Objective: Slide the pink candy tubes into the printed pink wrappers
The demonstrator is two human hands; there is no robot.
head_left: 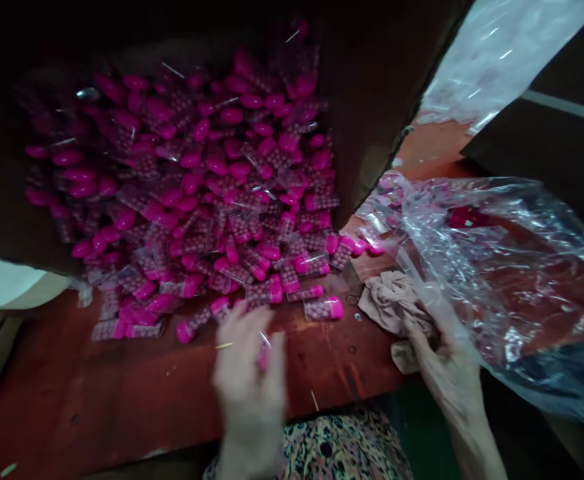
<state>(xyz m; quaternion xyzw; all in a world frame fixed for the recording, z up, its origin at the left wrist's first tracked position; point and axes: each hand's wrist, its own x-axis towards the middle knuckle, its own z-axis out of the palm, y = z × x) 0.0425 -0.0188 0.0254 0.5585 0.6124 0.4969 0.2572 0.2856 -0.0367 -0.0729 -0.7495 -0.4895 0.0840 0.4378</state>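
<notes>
My left hand [249, 367], smeared by motion, is over the front of the pile with its thumb and fingers closed around a small clear tube with a pink cap [263, 355], mostly covered by the fingers. My right hand [447, 363] grips a crumpled beige cloth [392, 303] on the table. Ahead of my left hand lies a large heap of clear tubes with bright pink caps [232, 193], filled with small pale balls. One such tube [323, 308] lies on its side at the heap's near right edge, between my hands.
A cardboard box on its side [372, 113] surrounds the heap, its open side facing me. Clear plastic bags [472, 260] with pink things spread to the right, against my right hand. A white bowl [17, 285] stands at left. The reddish table's front edge [147, 453] is close to me.
</notes>
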